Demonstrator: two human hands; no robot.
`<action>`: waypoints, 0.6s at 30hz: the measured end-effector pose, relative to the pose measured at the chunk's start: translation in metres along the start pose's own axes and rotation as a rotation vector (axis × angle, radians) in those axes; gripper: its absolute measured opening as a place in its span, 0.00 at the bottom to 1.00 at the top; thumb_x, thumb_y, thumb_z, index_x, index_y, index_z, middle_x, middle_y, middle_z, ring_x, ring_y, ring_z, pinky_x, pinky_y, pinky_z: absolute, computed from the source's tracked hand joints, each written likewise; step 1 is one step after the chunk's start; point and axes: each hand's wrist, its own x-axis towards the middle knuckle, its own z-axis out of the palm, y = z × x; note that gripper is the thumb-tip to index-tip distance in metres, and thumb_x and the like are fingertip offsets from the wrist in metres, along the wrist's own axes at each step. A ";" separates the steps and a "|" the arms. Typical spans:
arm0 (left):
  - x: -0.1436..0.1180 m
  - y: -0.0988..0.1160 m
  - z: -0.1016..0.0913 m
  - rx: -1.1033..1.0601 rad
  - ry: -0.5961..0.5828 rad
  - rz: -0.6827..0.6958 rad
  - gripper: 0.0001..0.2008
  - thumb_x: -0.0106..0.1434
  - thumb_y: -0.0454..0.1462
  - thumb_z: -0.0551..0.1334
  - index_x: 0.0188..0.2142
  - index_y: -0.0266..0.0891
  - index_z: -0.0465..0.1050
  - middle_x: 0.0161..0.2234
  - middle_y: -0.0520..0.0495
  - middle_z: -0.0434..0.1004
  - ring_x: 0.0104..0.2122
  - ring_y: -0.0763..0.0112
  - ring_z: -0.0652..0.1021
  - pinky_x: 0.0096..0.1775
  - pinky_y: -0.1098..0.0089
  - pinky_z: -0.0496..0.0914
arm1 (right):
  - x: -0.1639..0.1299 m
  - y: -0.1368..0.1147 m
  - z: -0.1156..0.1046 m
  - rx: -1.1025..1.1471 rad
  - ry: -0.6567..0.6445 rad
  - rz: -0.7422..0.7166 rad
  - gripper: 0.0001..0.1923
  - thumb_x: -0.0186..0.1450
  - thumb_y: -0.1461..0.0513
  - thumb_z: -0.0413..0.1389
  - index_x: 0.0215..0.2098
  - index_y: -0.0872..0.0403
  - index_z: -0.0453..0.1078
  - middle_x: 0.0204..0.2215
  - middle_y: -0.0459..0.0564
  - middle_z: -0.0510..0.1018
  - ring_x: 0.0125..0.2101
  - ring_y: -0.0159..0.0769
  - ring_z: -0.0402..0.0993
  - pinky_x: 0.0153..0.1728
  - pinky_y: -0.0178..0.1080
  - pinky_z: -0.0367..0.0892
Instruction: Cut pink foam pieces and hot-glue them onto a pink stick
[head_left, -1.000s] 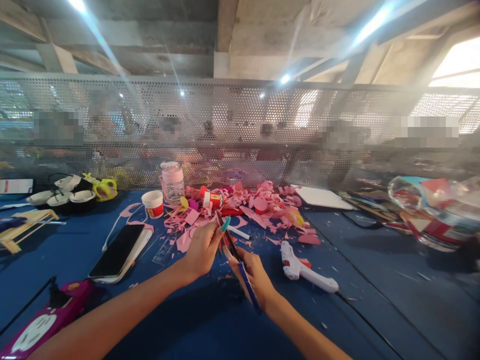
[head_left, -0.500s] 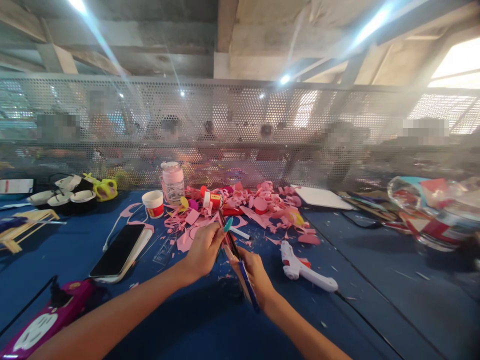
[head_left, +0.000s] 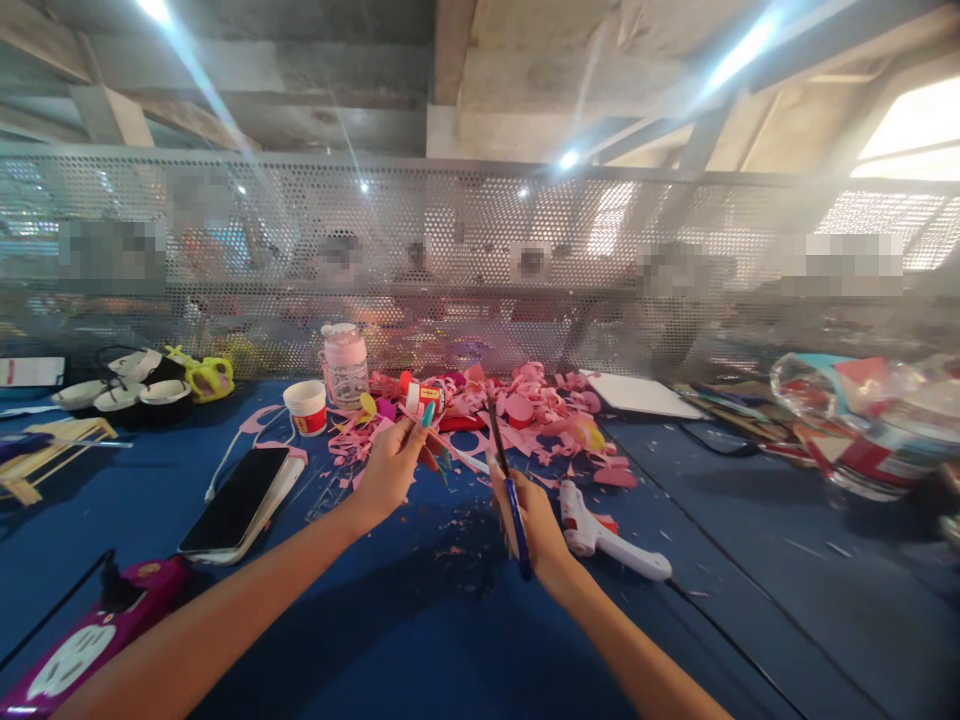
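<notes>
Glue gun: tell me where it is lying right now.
In the head view the glue gun lies on the blue table, just right of the right hand holding the scissors, near the pink paper scraps.

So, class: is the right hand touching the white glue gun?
Apart. The head view shows blue table between the right hand holding scissors and the glue gun.

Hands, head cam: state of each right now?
Left hand: closed, pinching a small pink scrap at the fingertips.
Right hand: closed around blue-handled scissors, blades pointing up and away.
</notes>
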 end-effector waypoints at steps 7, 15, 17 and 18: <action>0.000 0.002 0.002 -0.136 -0.025 -0.070 0.18 0.59 0.47 0.53 0.28 0.34 0.69 0.18 0.50 0.71 0.20 0.72 0.74 0.26 0.72 0.68 | -0.003 -0.011 -0.001 -0.626 0.018 0.090 0.18 0.58 0.51 0.49 0.34 0.60 0.64 0.32 0.62 0.74 0.34 0.47 0.71 0.31 0.40 0.60; -0.002 0.002 0.007 -0.358 0.030 -0.137 0.15 0.53 0.47 0.59 0.27 0.34 0.71 0.23 0.49 0.76 0.18 0.74 0.75 0.25 0.74 0.69 | -0.002 -0.006 -0.003 -0.759 -0.095 -0.116 0.21 0.53 0.58 0.56 0.41 0.64 0.65 0.38 0.62 0.71 0.42 0.49 0.65 0.42 0.43 0.60; 0.000 -0.002 0.007 -0.426 0.083 -0.149 0.15 0.50 0.47 0.61 0.26 0.35 0.70 0.21 0.51 0.75 0.17 0.74 0.74 0.24 0.74 0.70 | -0.001 -0.007 -0.005 -0.758 -0.113 -0.128 0.17 0.54 0.63 0.56 0.41 0.64 0.65 0.39 0.62 0.71 0.42 0.48 0.66 0.42 0.42 0.59; 0.001 -0.005 0.007 -0.451 0.103 -0.152 0.15 0.49 0.46 0.63 0.26 0.35 0.70 0.19 0.53 0.74 0.17 0.73 0.74 0.23 0.74 0.70 | 0.000 -0.008 -0.006 -0.755 -0.127 -0.141 0.16 0.54 0.65 0.55 0.41 0.63 0.66 0.39 0.61 0.71 0.42 0.47 0.66 0.42 0.41 0.60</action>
